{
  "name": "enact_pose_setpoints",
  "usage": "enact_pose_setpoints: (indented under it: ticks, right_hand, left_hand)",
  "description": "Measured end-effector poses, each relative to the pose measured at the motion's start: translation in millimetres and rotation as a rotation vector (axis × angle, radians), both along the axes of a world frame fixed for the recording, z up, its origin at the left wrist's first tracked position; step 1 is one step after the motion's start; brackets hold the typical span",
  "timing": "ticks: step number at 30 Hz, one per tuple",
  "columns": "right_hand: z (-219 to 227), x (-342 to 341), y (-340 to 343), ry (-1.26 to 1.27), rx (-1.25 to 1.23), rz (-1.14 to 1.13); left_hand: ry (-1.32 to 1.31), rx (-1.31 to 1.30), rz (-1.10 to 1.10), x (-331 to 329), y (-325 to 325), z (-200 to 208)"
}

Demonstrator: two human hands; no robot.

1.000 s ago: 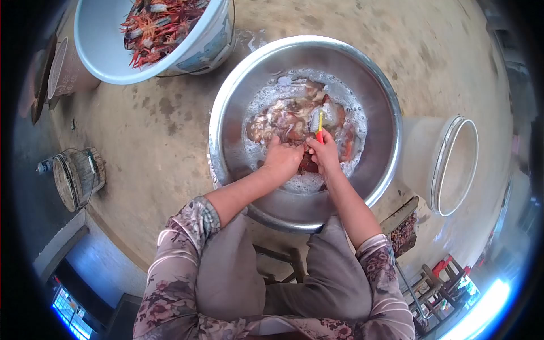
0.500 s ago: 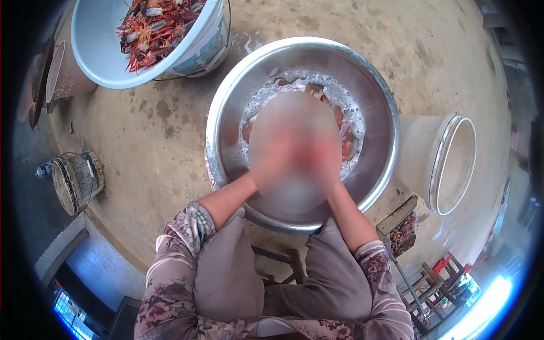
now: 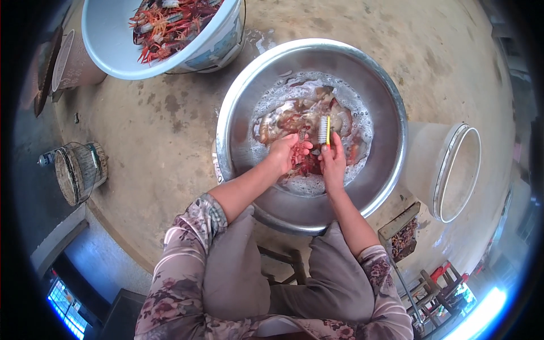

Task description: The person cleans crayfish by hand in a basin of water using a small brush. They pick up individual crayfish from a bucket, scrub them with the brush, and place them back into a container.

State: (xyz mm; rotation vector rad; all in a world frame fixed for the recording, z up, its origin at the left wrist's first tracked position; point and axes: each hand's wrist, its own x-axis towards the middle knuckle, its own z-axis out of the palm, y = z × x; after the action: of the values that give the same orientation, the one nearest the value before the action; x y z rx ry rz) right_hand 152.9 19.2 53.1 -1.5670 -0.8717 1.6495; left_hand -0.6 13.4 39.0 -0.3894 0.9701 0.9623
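A wide steel basin (image 3: pixel 385 170) in front of my knees holds foamy water with reddish crayfish (image 3: pixel 292 120) partly under the surface. My left hand (image 3: pixel 283 153) is over the water, its fingers closed around a small red crayfish (image 3: pixel 298 151). Beside it, my right hand (image 3: pixel 334 161) grips a scrubbing brush (image 3: pixel 324 130) with white bristles and a yellow edge. The brush stands upright with its bristles facing left, a little apart from the held crayfish. Its handle is mostly hidden by my fingers.
A pale blue tub (image 3: pixel 113 62) of red crayfish stands at the far left. To the basin's right is a white bucket (image 3: pixel 430 153). A dustpan (image 3: pixel 401 232) with debris lies nearer, at right. A stained bucket (image 3: pixel 79 173) stands at left, and wooden chairs (image 3: pixel 439 289) at lower right.
A blur that covered both hands earlier is gone; the brush and crayfish now show. The surroundings have shifted slightly to the right in the picture.
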Motion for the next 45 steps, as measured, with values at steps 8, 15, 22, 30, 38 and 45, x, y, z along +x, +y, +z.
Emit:
enact_pose_setpoints:
  ticks: [8, 15, 22, 30, 38, 45]
  right_hand:
    - [51, -24, -23, -0.624, 0.236, 0.717]
    - [48, -39, -27, -0.550, 0.181, 0.599]
    - [26, -38, -3, -0.584, 0.173, 0.632]
    - [-1, -36, 15, -0.716, 0.232, 0.660]
    - [-21, 18, 13, -0.227, -0.045, 0.272]
    - [3, -10, -6, -0.388, 0.199, 0.508]
  left_hand:
    - [0.289, -0.199, -0.051, -2, -8, -38]
    - [0.329, -0.232, 0.207, 15, 9, -18]
    - [0.275, -0.224, 0.161, 19, 7, -11]
    - [0.286, -0.259, 0.017, 15, 4, -5]
    - [0.096, -0.173, -0.061, -10, 8, 9]
    - [0.412, -0.015, -0.151, 9, -8, -22]
